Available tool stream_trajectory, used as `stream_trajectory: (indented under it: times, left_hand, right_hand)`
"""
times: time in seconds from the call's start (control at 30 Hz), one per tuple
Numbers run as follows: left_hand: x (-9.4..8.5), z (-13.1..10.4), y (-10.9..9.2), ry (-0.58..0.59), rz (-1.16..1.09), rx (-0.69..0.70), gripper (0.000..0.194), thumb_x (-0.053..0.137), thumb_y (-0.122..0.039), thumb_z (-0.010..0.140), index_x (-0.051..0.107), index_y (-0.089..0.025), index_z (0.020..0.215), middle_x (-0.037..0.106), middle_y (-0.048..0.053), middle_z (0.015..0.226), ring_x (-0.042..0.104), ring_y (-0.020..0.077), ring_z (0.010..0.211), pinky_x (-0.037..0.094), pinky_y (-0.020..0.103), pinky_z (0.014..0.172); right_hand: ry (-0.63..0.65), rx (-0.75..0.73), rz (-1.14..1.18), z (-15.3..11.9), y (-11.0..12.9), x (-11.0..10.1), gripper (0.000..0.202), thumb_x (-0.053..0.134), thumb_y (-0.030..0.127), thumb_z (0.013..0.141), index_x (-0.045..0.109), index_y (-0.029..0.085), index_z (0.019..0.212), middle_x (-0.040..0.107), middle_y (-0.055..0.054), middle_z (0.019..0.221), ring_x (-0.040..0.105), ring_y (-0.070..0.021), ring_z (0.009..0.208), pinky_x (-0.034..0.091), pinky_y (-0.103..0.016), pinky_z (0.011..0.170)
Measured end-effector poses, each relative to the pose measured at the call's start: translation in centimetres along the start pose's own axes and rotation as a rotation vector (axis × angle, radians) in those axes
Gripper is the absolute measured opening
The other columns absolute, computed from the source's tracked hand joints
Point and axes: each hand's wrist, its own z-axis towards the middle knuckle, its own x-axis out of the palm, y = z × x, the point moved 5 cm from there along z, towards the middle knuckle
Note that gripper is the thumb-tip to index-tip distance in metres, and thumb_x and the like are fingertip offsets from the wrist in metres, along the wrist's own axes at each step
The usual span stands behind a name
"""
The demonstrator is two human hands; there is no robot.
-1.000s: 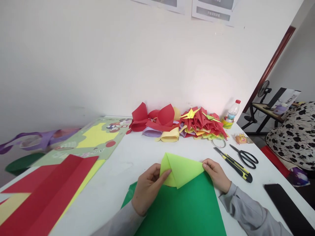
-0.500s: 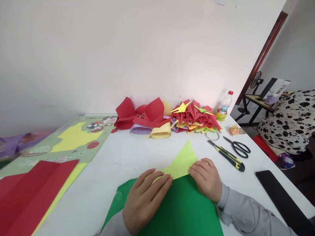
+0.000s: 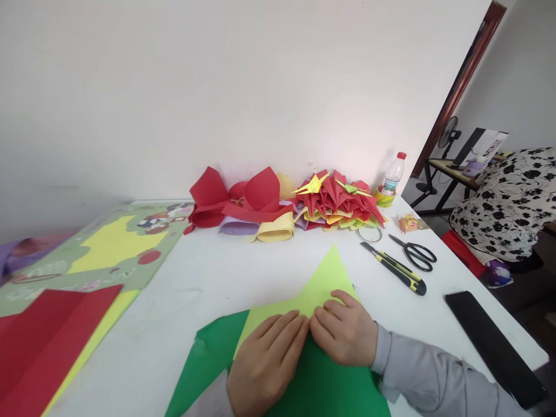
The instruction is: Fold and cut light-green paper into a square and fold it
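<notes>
The left hand (image 3: 267, 365) and right hand (image 3: 345, 327), fingertips closer than before, are pressing lime paper (image 3: 328, 281) onto the green sheet (image 3: 217, 341), masking the paper's near edge; whether they are pinching cannot be told. Cutter (image 3: 397, 269) and scissors (image 3: 414, 253) are lying rightward. The paper's tip is pointing wallward, its long axis running near-left to far-right.

It looks like a craft workshop or hobby room for paper. Taking the white table (image 3: 191, 272) as a clock face with 12 at the wall (image 3: 217, 87), folded paper stars (image 3: 336, 197) pile up at 1, scissors (image 3: 407, 246) and a craft knife (image 3: 397, 272) lie at 3, red sheets (image 3: 65, 336) at 8, light green paper (image 3: 328, 281) toward 6. Beyond, at 2, stand another table (image 3: 445, 168) and a fan (image 3: 447, 132).
</notes>
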Motion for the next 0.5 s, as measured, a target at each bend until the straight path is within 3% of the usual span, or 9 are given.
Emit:
stream_trajectory:
  times: [0.23,0.5]
  left_hand:
    - [0.5,-0.2,0.5,0.039,-0.014,0.009,0.028,0.04,-0.002,0.088,0.067,-0.009,0.093,0.073,0.011,0.088,0.068,0.0235,0.088,0.05,0.038,0.079]
    - [0.5,-0.6,2.1,0.046,0.081,-0.029,0.022,0.048,-0.001,0.087,0.067,-0.01,0.091,0.073,0.01,0.084,0.069,0.0244,0.086,0.052,0.039,0.078]
  right_hand:
    - [-0.023,-0.008,-0.011,-0.1,-0.4,0.0,0.018,0.048,0.012,0.088,0.065,0.013,0.082,0.063,-0.005,0.073,0.051,-0.017,0.066,0.045,-0.041,0.081]
    - [-0.057,0.104,-0.044,-0.4,-2.5,-0.7,0.024,0.044,0.007,0.092,0.064,0.014,0.08,0.064,-0.005,0.069,0.055,-0.017,0.073,0.044,-0.038,0.085]
